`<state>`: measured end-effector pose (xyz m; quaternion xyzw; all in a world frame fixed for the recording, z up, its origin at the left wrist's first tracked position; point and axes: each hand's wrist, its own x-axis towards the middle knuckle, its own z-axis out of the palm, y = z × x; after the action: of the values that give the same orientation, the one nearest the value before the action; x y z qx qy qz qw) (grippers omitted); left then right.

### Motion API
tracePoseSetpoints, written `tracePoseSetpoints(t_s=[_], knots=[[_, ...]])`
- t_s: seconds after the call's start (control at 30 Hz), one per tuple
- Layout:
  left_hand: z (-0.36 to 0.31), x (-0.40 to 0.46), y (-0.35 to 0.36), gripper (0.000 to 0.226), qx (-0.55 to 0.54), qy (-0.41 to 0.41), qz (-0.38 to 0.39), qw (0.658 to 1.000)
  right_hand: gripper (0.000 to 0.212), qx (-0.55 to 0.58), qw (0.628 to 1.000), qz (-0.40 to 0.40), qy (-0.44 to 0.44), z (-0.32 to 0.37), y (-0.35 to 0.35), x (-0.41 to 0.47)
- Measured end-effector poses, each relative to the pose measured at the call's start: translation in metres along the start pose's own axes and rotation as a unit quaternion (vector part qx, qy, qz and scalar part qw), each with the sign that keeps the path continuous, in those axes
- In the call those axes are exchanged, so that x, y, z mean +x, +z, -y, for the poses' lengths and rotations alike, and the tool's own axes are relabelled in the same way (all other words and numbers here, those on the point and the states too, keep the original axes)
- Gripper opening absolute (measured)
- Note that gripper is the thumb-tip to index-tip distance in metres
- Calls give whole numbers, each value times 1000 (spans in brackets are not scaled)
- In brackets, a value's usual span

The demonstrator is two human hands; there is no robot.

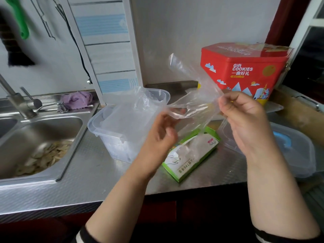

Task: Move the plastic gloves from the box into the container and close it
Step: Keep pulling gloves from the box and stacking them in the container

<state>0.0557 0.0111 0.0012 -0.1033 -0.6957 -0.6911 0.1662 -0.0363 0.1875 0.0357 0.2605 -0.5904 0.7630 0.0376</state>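
Both hands hold clear plastic gloves [194, 100] stretched in the air above the counter. My left hand [164, 132] pinches the left end with its fingertips. My right hand [245, 120] pinches the right end near the thumb. Below them lies the green and white glove box [191, 155], open on top with more gloves showing. To the left stands the clear plastic container [112, 135] without its lid; thin plastic hangs over its opening. The clear lid with a blue handle [296, 151] lies at the right.
A red Gift Cookies tin [245, 71] stands behind the hands by the wall. A steel sink [40, 142] with scraps in it and a tap [15, 100] fill the left. A purple cloth [77, 99] lies on the sink's back ledge. The counter edge runs across the front.
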Motion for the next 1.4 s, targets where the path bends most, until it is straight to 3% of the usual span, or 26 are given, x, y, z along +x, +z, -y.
tracePoseSetpoints(t_s=[0.1, 0.23, 0.33, 0.4, 0.47, 0.57, 0.7, 0.8, 0.9, 1.0, 1.1, 1.17, 1.2, 1.27, 1.3, 1.4], knots=[[-26, 13, -1, 69, -63, -19, -65, 996, 44, 24, 999, -11, 22, -6, 5, 0], [-41, 25, 1, 7, -8, 1, -96, 995, 53, 118, 989, 42, 83, -16, 23, -4], [-45, 30, -6, 13, 33, 18, -120, 992, 83, 267, 939, 139, 169, -14, 32, 0], [-49, 33, -16, 16, 89, 33, -126, 987, 71, 288, 913, 198, 210, -14, 34, 6], [-54, 35, -28, 20, 143, 47, -126, 981, 61, 239, 910, 238, 241, -14, 40, 13], [-60, 37, -48, 29, 198, 66, -147, 967, 43, 193, 912, 226, 282, -9, 47, 27], [-65, 35, -80, 39, 168, 62, -218, 959, 45, 96, 956, 147, 235, 1, 62, 62], [-63, 36, -101, 38, 208, 17, -256, 944, 51, -74, 980, 81, 166, -16, 85, 96], [-53, 41, -118, 29, 392, -54, -245, 885, 51, -287, 952, 93, 53, -34, 114, 122], [-46, 39, -131, 37, 552, -99, -237, 794, 50, -497, 852, 166, -20, -51, 138, 137], [-45, 34, -134, 46, 670, -58, -247, 698, 48, -589, 771, 237, -47, -68, 152, 142], [-47, 36, -131, 41, 690, 4, -210, 692, 48, -620, 739, 255, -68, -77, 159, 143], [-49, 39, -128, 37, 678, 15, -158, 718, 49, -630, 728, 260, -78, -82, 160, 143], [-52, 48, -121, 39, 644, -49, -29, 763, 51, -642, 714, 264, -91, -85, 160, 144], [-51, 53, -119, 44, 644, -106, 33, 757, 53, -647, 709, 266, -91, -85, 159, 144], [-46, 66, -115, 62, 673, -248, 161, 678, 56, -650, 703, 274, -91, -81, 160, 142]])
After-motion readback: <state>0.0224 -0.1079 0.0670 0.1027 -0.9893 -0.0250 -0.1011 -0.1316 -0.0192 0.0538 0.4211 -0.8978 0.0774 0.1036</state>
